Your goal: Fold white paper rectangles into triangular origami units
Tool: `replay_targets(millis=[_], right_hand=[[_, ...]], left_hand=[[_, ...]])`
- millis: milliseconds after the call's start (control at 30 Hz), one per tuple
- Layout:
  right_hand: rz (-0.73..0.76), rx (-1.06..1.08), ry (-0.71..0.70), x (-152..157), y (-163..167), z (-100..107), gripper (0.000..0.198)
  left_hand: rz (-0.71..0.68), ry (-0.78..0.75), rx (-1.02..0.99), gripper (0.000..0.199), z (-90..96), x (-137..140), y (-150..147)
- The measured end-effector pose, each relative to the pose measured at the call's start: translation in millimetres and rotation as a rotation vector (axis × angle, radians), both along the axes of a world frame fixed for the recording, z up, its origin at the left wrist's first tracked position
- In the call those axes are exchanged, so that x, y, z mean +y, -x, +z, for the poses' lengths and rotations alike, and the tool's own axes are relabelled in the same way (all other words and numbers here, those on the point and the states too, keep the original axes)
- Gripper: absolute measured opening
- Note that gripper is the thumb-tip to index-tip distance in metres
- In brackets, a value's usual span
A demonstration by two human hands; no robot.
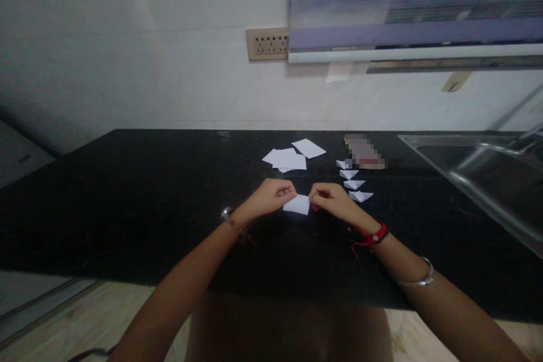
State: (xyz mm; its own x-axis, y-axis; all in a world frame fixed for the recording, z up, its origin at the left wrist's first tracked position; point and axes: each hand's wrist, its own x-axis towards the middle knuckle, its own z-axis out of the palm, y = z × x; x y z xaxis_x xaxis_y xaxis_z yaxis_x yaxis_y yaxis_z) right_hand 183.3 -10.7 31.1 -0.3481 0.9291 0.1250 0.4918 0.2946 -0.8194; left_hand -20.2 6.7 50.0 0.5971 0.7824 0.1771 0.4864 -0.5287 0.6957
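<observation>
A small white paper piece (297, 205) is over the near middle of the dark bench (169, 186), between the two hands. The left hand (272, 193) has its grip pinching the upper left corner; the right hand (333, 199) pinches the right edge, its fingertips closed there. Whether this piece already carries a fold, I cannot tell. Just right of the hands, four folded pieces (360, 197) lie in a row, apparently finished. Beyond the hands, several flat sheets (289, 159) overlap, with another touching or just beside them; these look unworked, so the work seems partway through. A pixelated flat item (365, 151) lies past the row, near the sink (449, 176).
</observation>
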Motion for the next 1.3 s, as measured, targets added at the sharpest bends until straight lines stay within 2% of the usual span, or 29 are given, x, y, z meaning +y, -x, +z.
replay_targets(millis=[67,133,267,367,467,567,700,833,967,1133,1233,1300], right_hand=[[-0.099,0.019,0.01,4,-5,0,0.009],[-0.16,0.084,0.03,5,-5,0,0.011],[-0.036,0.178,0.084,0,5,-4,0.028],[0.009,0.133,0.077,-5,12,-7,0.021],[-0.012,0.026,-0.004,-7,14,-8,0.017],[-0.02,-0.108,-0.124,-8,14,-6,0.019],[-0.049,-0.196,-0.227,-10,17,-3,0.019],[-0.072,-0.197,-0.3,-12,18,1,0.018],[-0.084,-0.192,-0.32,-14,16,6,0.019],[-0.09,-0.205,-0.281,-11,9,9,0.02],[-0.212,-0.194,-0.276,-4,-1,8,0.022],[-0.29,-0.173,-0.257,0,-7,6,0.023]], left_hand=[[0.139,-0.006,-0.066,0.023,3.5,5,8],[0.202,0.011,-0.106,0.024,4.6,9,13],[0.098,0.015,-0.067,0.023,-0.2,7,8],[0.039,-0.014,-0.038,0.023,-3.7,1,-1],[-0.003,-0.062,-0.032,0.018,-5.1,-4,-7],[0.012,-0.051,-0.038,0.015,-7.5,-6,-10],[0.064,0.083,-0.094,0.01,-12.9,-4,-11],[0.035,0.207,-0.147,0.008,-16.0,0,-9],[-0.02,0.286,-0.132,0.008,-14.7,3,-7],[-0.09,0.383,-0.042,0.007,-13.2,8,3],[-0.1,0.347,0.107,0.008,-14.4,15,15],[-0.058,0.348,0.112,0.008,-15.3,19,20]])
